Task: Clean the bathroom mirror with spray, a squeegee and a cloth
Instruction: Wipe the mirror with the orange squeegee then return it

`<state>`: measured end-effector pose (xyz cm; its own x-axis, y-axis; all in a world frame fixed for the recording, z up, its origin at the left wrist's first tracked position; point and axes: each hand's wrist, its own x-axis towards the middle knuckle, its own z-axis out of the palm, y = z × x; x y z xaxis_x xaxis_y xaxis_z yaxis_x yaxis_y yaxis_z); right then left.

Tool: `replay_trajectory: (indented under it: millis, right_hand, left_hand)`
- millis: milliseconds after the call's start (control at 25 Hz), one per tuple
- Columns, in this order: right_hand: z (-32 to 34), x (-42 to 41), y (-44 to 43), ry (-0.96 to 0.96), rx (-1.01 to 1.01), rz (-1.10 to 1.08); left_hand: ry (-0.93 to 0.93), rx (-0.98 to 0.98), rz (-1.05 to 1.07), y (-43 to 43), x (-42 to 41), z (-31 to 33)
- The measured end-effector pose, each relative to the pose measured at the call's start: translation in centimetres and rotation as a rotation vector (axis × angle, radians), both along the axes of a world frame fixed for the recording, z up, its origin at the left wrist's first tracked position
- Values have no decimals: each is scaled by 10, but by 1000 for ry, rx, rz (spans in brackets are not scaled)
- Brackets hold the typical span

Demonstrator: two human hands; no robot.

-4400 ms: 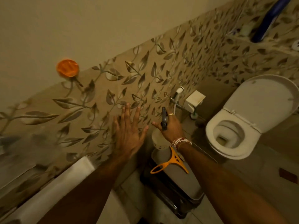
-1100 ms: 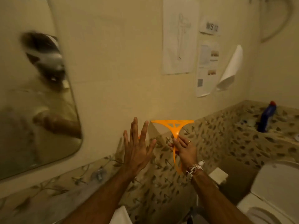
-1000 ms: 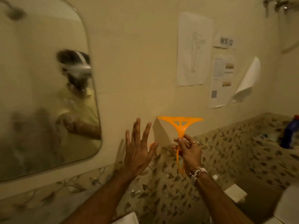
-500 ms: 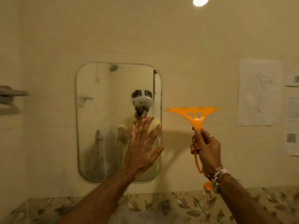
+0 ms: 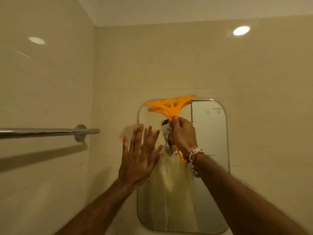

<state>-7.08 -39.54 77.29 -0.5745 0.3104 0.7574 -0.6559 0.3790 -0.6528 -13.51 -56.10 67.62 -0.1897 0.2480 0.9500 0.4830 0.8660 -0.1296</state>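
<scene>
A rounded rectangular mirror (image 5: 210, 167) hangs on the cream wall straight ahead, its glass hazy and streaked in the middle and lower part. My right hand (image 5: 183, 134) grips the handle of an orange squeegee (image 5: 170, 106), whose blade lies along the mirror's top left edge. My left hand (image 5: 140, 156) is raised flat with fingers spread, at the mirror's left edge, holding nothing. No spray bottle or cloth is in view.
A chrome towel rail (image 5: 47, 132) juts out from the left wall at hand height. Two round light reflections show on the upper tiles. The wall to the right of the mirror is bare.
My view has swung up and closer to the mirror. My right hand has carried the squeegee left and up, from beside the mirror to its top edge. My left hand stays open.
</scene>
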Motion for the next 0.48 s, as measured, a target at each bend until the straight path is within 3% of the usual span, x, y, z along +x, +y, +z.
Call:
replay_trajectory:
  millis: [480]
  right_hand:
    - [15,-43,-58,-77,49,-64]
  left_hand:
    - [-7,65,104,-71,-17,-3]
